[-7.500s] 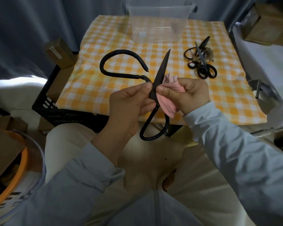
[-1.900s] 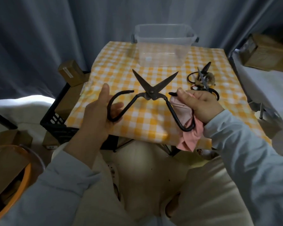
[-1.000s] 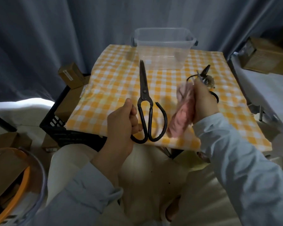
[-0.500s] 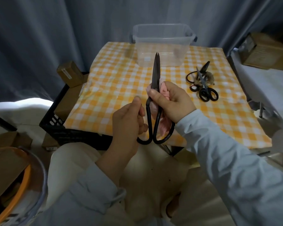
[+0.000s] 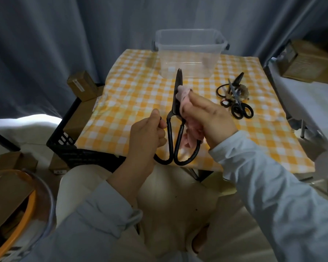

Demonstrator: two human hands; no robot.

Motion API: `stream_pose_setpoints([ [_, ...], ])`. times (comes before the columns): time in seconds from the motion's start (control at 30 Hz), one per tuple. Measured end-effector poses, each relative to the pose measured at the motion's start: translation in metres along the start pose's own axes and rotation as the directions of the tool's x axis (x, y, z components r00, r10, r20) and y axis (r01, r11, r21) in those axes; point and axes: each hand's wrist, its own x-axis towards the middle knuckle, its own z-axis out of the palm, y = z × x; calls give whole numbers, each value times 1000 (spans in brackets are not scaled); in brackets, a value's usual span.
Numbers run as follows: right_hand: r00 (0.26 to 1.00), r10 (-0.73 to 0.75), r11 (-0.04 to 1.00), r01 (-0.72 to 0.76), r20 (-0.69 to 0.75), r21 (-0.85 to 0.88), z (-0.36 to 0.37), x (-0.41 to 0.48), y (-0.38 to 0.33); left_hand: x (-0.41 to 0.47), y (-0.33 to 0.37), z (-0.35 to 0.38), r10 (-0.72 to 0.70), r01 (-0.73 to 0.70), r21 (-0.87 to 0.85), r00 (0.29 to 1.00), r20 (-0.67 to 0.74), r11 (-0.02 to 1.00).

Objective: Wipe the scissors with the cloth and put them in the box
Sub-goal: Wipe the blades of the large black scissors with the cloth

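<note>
Large black scissors [image 5: 175,103] stand closed and upright above the table's near edge, tips pointing at the box. My left hand [image 5: 146,137] grips their left handle loop. My right hand [image 5: 206,116] holds a pink cloth [image 5: 186,103] against the right side of the blades, with more cloth hanging behind the right loop. The clear plastic box [image 5: 189,53] stands at the far edge of the yellow checked table [image 5: 125,110], and nothing shows inside it.
Several smaller black scissors [image 5: 235,99] lie in a heap at the right of the table. A black crate [image 5: 68,142] with cardboard boxes sits left of the table. A brown carton [image 5: 307,61] rests on a white surface at right. Grey curtains hang behind.
The scissors went from spread open to closed and upright. My right hand brought the cloth to the blades and has slid it upward along them in the last half second.
</note>
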Motion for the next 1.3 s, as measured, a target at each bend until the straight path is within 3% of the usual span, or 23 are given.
stream_pose_setpoints([
  [0.07, 992, -123, 988, 121, -15, -98, -2, -6, 9, 1, -1, -1, 36, -38, 117, 999, 16, 992],
  [0.13, 983, -155, 983, 142, -103, -120, -1, -6, 10, 0, -4, -3, 201, -212, 389, 977, 70, 896],
  [0.2, 969, -172, 982, 154, -177, -114, 0, -4, 8, -2, -12, -7, 421, -434, 689, 884, 201, 580],
  [0.23, 964, -180, 981, 160, -194, -113, 0, -3, 8, -2, -16, -9, 506, -503, 754, 821, 264, 423],
  [0.33, 960, -192, 980, 177, -205, -86, 2, -3, 6, -1, -23, -11, 596, -518, 840, 729, 336, 161],
  [0.43, 958, -187, 971, 146, -220, -189, 2, 1, 14, 4, -27, -9, 649, -504, 864, 660, 379, 8],
  [0.67, 921, -234, 934, 125, -310, -335, -7, 19, 31, 8, -16, -5, 670, -579, 802, 538, 511, -147],
  [0.73, 923, -216, 916, 79, -318, -392, -12, 29, 28, 14, -10, -7, 673, -576, 809, 551, 493, -122],
  [0.83, 945, -147, 841, -36, -292, -539, -25, 40, 14, 32, -4, -17, 656, -566, 825, 626, 422, 9],
  [0.9, 985, 19, 865, -104, -174, -491, -29, 40, 2, 44, 3, -24, 671, -573, 816, 632, 388, 69],
  [0.97, 966, 256, 862, -245, -36, -443, -30, 40, -6, 55, 11, -28, 655, -552, 820, 677, 336, 150],
  [1.03, 897, 435, 748, -314, 75, -584, -30, 44, -7, 69, 16, -30, 568, -492, 799, 788, 240, 345],
  [1.1, 871, 471, 749, -312, 138, -585, -22, 53, -4, 85, 20, -31, 464, -389, 746, 877, 122, 540],
  [1.2, 929, 371, 849, -339, 0, -406, -6, 80, -2, 109, 31, -25, 215, -195, 668, 975, 53, 719],
  [1.3, 929, 345, 813, -367, -133, -452, 2, 120, -4, 138, 44, -26, -124, 78, 616, 992, 32, 784],
])
